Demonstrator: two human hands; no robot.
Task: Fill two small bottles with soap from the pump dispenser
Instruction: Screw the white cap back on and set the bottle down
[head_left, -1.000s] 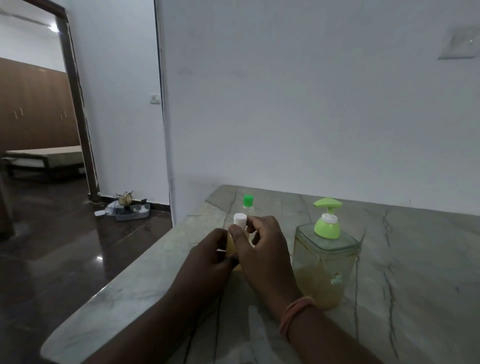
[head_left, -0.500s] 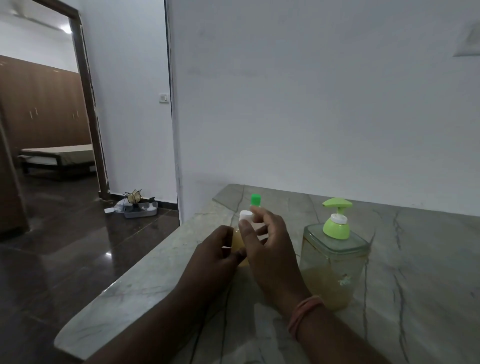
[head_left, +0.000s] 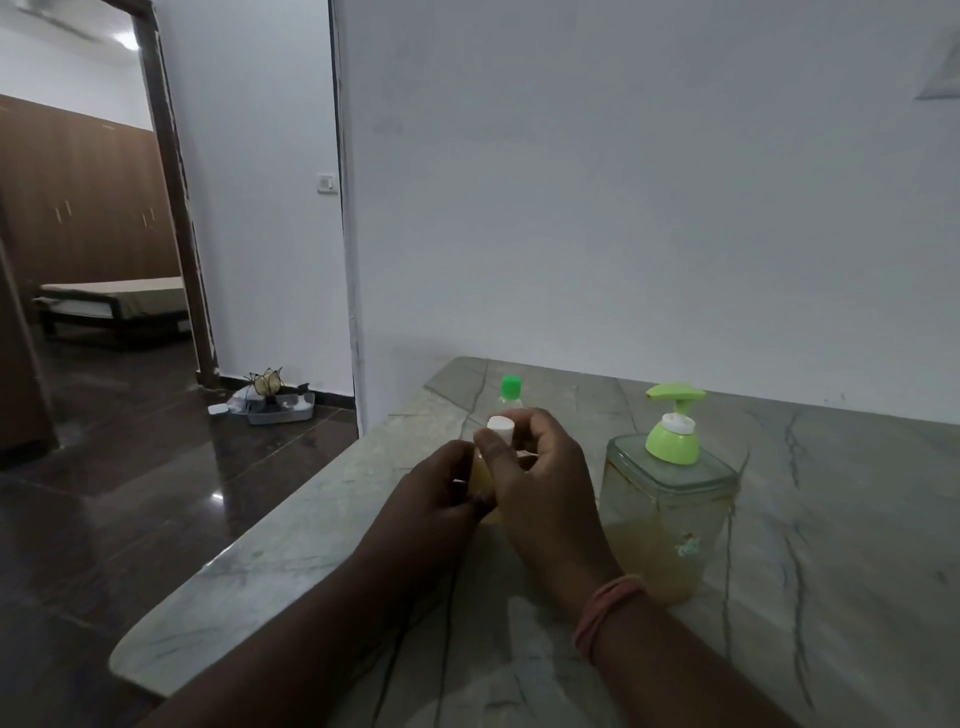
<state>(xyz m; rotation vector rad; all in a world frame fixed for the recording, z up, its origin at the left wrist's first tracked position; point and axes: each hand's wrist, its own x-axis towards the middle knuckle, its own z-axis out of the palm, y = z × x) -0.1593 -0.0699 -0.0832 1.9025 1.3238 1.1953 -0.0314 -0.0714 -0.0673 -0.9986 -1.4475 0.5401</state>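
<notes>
- Grey veined marble counter (head_left: 831, 519) against plain white wall;
- clear square pump dispenser with green pump head (head_left: 670, 499), right of both hands;
- left hand (head_left: 441, 493) curled round small yellow-filled bottle (head_left: 485, 475);
- right hand (head_left: 540, 478) pinching its white cap (head_left: 501, 423);
- green-capped small bottle (head_left: 510, 389) just behind.

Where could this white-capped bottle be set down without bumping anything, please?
Bare marble lies right of the pump dispenser toward the wall, and left of the left hand up to the counter edge. It is crowded between the right hand, green-capped bottle and dispenser.
</notes>
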